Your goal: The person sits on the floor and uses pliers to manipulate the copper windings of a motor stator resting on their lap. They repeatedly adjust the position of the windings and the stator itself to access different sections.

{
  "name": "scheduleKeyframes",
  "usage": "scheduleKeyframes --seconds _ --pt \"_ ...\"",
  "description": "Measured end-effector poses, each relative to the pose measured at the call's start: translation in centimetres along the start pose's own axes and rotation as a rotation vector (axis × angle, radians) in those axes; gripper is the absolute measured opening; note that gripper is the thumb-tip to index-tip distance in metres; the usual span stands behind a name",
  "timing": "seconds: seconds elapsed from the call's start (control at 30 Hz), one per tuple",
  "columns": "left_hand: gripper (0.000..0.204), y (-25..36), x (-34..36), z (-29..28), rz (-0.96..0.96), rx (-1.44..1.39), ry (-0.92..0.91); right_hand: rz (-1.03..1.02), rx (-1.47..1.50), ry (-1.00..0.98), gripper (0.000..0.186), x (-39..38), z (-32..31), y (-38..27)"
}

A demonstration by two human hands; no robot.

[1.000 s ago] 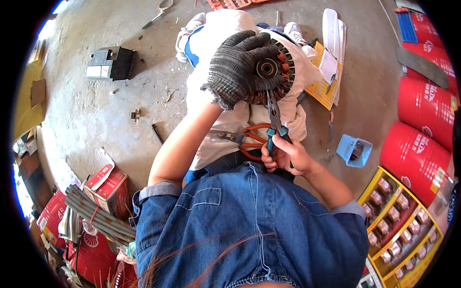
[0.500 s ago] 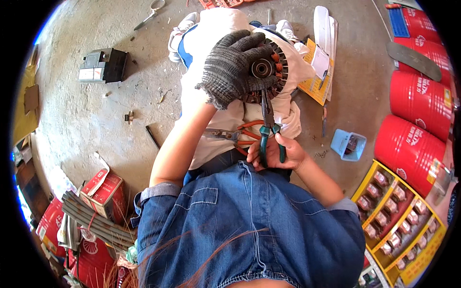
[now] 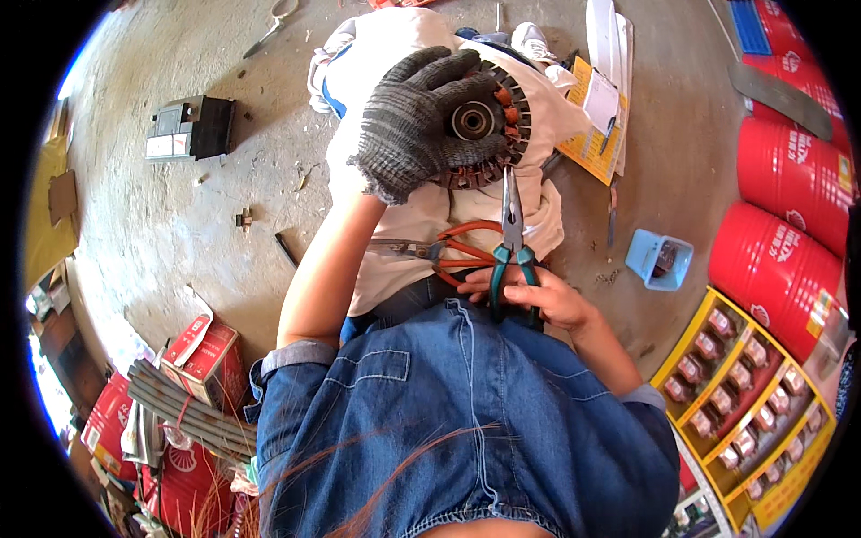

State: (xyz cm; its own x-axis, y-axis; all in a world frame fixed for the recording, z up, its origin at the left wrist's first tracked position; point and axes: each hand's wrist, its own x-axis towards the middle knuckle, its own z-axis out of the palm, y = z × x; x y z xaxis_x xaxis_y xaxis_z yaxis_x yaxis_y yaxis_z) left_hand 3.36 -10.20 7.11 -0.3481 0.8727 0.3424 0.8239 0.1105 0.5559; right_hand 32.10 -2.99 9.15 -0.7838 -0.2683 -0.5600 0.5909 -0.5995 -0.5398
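My left hand (image 3: pixel 421 125), in a dark grey knitted glove, grips a round motor core (image 3: pixel 514 119) resting on a pale cloth over my lap. The core has a slotted rim, orange-copper windings and a bearing (image 3: pixel 472 120) at its middle; the glove covers its left side. Bare, my right hand (image 3: pixel 549 298) is closed round the green handles of needle-nose pliers (image 3: pixel 512 224). Their jaws point up at the core's lower rim; I cannot tell whether the tips touch it. Beside them on the cloth lies a cutting tool with orange handles (image 3: pixel 466 249).
A black battery (image 3: pixel 211 125) stands on the floor at left. At right are a blue plastic box (image 3: pixel 659 260), a clipboard (image 3: pixel 596 112), red drums (image 3: pixel 776 260) and a yellow rack of small boxed parts (image 3: pixel 744 394). A red carton (image 3: pixel 204 359) and grey hoses (image 3: pixel 184 408) sit lower left.
The pliers have swung so their tips sit further right, out from beside the gloved fingers. My left hand and the core have shifted slightly left. The view has also moved a little.
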Motion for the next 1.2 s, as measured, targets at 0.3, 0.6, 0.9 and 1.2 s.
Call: scheduleKeyframes --seconds 0.3,0.6,0.9,1.2 --pt "0.062 0.1 0.1 0.2 -0.003 -0.001 0.005 0.025 -0.323 0.091 0.046 -1.4 -0.1 -0.8" --pt "0.057 -0.2 -0.2 0.3 0.007 -0.009 0.033 0.126 -0.335 0.243 0.043 -2.3 0.3 -2.3" --pt "0.058 -0.2 -0.3 0.6 0.018 -0.038 0.053 0.147 -0.369 0.28 0.04 -2.2 0.7 -3.3" --pt "0.056 -0.4 -0.4 0.8 0.029 -0.081 0.095 0.157 -0.475 0.356 0.04 -1.3 0.5 -4.2"
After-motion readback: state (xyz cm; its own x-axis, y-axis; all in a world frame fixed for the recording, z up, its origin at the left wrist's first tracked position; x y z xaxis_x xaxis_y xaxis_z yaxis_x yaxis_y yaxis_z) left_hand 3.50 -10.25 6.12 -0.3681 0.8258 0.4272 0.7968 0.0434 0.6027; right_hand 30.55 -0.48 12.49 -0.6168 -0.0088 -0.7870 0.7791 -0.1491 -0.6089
